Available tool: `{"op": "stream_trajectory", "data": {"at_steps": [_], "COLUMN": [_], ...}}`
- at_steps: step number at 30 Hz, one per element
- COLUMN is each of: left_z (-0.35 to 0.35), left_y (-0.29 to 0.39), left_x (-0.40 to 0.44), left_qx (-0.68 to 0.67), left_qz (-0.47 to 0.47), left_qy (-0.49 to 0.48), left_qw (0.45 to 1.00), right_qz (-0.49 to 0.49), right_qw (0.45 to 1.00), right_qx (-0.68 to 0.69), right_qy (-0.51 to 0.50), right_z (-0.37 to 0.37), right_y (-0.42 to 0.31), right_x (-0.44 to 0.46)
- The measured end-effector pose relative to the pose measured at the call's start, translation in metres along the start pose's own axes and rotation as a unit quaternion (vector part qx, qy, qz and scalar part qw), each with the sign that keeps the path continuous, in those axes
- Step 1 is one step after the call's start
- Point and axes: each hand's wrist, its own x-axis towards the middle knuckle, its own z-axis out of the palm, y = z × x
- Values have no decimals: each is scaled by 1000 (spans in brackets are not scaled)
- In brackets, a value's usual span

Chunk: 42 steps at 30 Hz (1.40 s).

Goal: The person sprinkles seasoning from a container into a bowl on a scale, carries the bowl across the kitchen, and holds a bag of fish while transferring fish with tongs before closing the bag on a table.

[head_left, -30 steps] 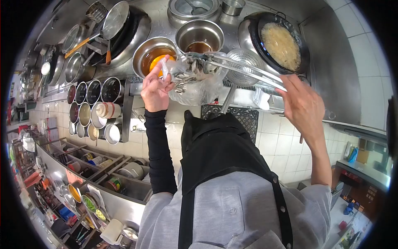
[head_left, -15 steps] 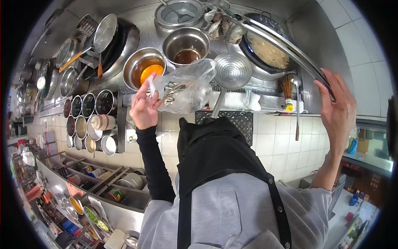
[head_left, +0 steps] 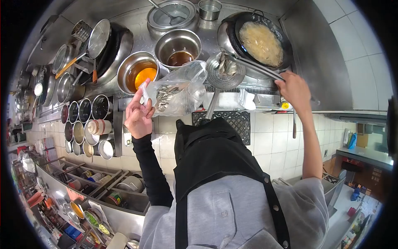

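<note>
My left hand (head_left: 139,116) pinches the rim of a clear plastic bag (head_left: 184,103), with silvery-grey pieces that look like small fish inside. My right hand (head_left: 295,90) is wrapped round long metal tongs (head_left: 259,69). At the tongs' far end, grey fish-like pieces (head_left: 227,66) sit over a perforated skimmer (head_left: 214,78); whether they rest on it or still hang from the tongs I cannot tell. Just beyond the tongs, a black wok (head_left: 286,54) holds bubbling pale oil with food (head_left: 261,43) in it. The skimmer's handle points towards my apron.
Steel pots with amber liquid (head_left: 129,81) and brown liquid (head_left: 159,49) stand behind the bag. A large pot with a ladle (head_left: 173,18) is farther back. Seasoning containers (head_left: 100,106) line the left. A yellow-capped brush (head_left: 285,103) lies below my right hand.
My right hand has moved left with the tongs, bringing the grey pieces from beside the wok down over the skimmer. My left hand still holds the bag. The view has shifted slightly.
</note>
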Motion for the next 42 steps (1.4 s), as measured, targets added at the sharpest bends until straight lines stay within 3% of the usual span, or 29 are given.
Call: {"op": "stream_trajectory", "data": {"at_steps": [5, 14, 17, 20, 23, 25, 26, 29, 32, 38, 42], "left_z": [0, 12, 7, 7, 0, 0, -1, -6, -17, -11, -6], "left_y": [-7, -9, -10, -5, -11, -11, -10, -4, -4, 0, 0], "left_x": [-2, -18, -22, -24, -24, -25, -23, -21, -19, -16, -11], "left_qx": [-11, 42, 38, 58, 51, 62, 67, 64, 43, 59, 58], "left_qz": [-4, 32, 32, 32, 36, 37, 40, 47, 52, 27, 25], "left_qy": [15, -24, -27, -22, -12, -15, -20, -39, -30, -52, -60], "left_qw": [1000, 998, 998, 998, 998, 997, 997, 996, 997, 996, 996], "right_qz": [116, 154, 109, 78, -24, -137, -162, -252, -297, -365, -368], "right_qw": [981, 981, 989, 984, 976, 985, 984, 967, 953, 921, 913], "right_qx": [24, 69, 98, 153, 215, 103, 67, 25, -50, -93, -157], "right_qy": [-153, -94, -31, -43, -29, 6, -43, 5, -27, 95, 81], "right_z": [104, 46, 11, -34, -52, -33, -25, 28, 54, 79, 89], "right_y": [30, 18, -14, -63, -116, -141, -158, -192, -216, -253, -283], "right_x": [12, -52, -69, -78, -79, -75, -66, -35, -11, 13, 16]}}
